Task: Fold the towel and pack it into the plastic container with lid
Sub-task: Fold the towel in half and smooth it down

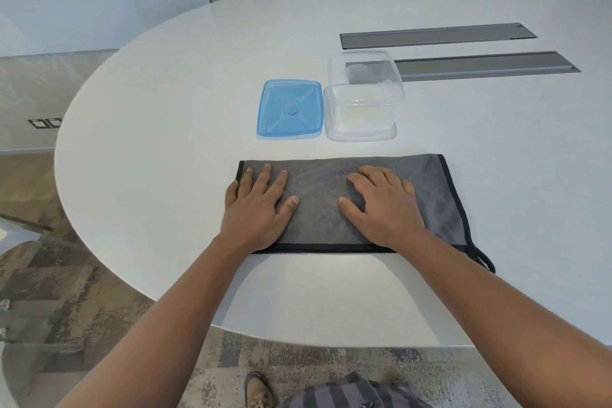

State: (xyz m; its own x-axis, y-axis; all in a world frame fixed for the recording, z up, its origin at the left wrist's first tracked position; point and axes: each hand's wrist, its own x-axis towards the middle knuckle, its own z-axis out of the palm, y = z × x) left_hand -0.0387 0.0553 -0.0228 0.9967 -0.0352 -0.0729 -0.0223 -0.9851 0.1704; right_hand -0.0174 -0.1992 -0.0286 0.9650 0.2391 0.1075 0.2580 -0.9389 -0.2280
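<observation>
Head view looks down on a white oval desk (165, 142) where a grey microfibre towel with black trimmed edges (321, 205) lies flat as a wide rectangle near the person's side of the desk. A black hanging loop (484, 260) trails from its near right corner.

Both hands rest palm-down on the towel. Left hand (256, 209) covers the left end, its fingers (265, 175) spread apart and pointing away from the person, gripping nothing. Right hand (385, 207) lies a little right of the towel's middle, its fingers (374, 175) also apart and flat on the cloth, gripping nothing. The thumbs point toward each other with bare cloth between them.

Beyond the towel's far edge, apart from it, stands a clear square plastic container (362, 103), upright and open. Just beside it on the left, a translucent blue square plastic lid (289, 109) lies flat on the desk. Two long grey recessed panels (437, 36) are set into the desk behind the container; the nearer one shows through the container's clear walls.
</observation>
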